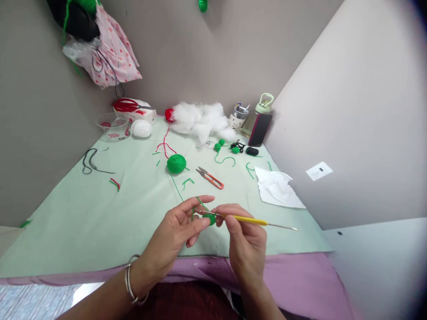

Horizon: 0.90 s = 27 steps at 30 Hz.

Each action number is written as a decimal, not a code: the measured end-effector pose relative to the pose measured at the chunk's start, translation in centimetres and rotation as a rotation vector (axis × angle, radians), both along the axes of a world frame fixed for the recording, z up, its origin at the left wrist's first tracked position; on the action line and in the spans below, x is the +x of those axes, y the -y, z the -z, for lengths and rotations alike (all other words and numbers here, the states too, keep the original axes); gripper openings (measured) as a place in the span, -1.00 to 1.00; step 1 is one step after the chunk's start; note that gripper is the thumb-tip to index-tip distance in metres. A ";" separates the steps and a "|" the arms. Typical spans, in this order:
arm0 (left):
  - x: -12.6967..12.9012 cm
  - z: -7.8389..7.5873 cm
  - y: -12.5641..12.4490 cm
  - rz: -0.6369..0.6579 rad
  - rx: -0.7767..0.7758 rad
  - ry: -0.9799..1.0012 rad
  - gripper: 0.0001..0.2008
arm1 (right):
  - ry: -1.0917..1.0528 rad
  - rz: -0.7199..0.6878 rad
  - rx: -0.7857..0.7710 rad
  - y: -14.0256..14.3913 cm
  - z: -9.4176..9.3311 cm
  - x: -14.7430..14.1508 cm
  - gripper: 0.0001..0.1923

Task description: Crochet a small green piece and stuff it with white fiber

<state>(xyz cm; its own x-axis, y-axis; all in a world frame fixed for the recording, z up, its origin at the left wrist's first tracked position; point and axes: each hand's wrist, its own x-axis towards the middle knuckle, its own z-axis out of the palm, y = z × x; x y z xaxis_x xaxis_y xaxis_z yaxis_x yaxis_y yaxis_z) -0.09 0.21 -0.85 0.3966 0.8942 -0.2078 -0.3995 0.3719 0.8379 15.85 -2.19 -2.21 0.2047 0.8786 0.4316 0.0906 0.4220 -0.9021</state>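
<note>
- Above the pale green covered tabletop (133, 222), near the middle of its near edge, I see one small green crocheted yarn piece (210, 219) pinched in the left hand (178, 226).
- The right hand (245, 233) grips one slim yellow-handled metal crochet hook (248, 219), its tip at the piece.
- I judge this piece partly worked: some stitches exist, and its strand appears uncut, running to a round green yarn ball (176, 164). How many stitches remain, I cannot tell.
- Three small green rounded pieces (217, 147) lie towards the far right corner, apparently already made.
- I count three yarn balls: that green one, a round white yarn ball (141, 129) towards the far left corner, and a red yarn ball (169, 115) at the far edge, against one fluffy white stuffing heap (203, 120).
- Two cutters: orange-handled metal snips (213, 180) mid-tabletop, red-handled metal scissors (128, 105) by the far left corner.
- One crumpled white paper sheet (276, 189) lies by the right edge.
</note>
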 end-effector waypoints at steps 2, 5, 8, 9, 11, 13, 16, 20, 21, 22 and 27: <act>-0.1 0.1 0.1 -0.009 0.026 -0.047 -0.65 | -0.066 -0.011 -0.027 -0.1 0.2 0.2 -0.81; -0.4 0.2 0.0 -0.021 0.048 -0.093 -0.66 | -0.146 -0.047 -0.044 -0.1 0.3 0.6 -0.77; -0.6 0.5 0.0 -0.021 0.079 -0.139 -0.65 | -0.071 -0.034 -0.023 0.2 0.0 0.8 -0.78; -0.6 0.6 0.0 -0.023 0.094 -0.159 -0.64 | -0.006 -0.018 -0.008 0.4 -0.1 0.8 -0.78; -0.5 0.7 0.0 -0.044 0.125 -0.205 -0.63 | 0.161 0.012 0.063 0.8 -0.3 0.7 -0.75; -0.3 0.7 0.2 -0.088 0.149 -0.250 -0.64 | 0.347 0.019 0.193 1.0 -0.1 0.5 -0.71; 0.1 0.6 0.4 -0.127 0.132 -0.225 -0.55 | 0.593 0.078 0.393 1.1 1.1 0.2 -0.64; 0.2 0.3 0.1 0.014 -0.082 0.021 -0.43 | 0.650 0.180 0.457 1.0 2.1 0.1 -0.58; 0.0 0.2 -0.1 0.042 -0.133 0.078 -0.47 | 0.572 0.167 0.418 1.0 2.0 0.1 -0.60; -0.1 0.1 -0.3 0.051 -0.166 0.118 -0.50 | 0.467 0.147 0.360 1.0 1.7 0.2 -0.62; -0.3 -0.5 -0.5 0.026 -0.126 0.112 -0.52 | 0.044 0.030 0.118 0.5 0.0 0.3 -0.75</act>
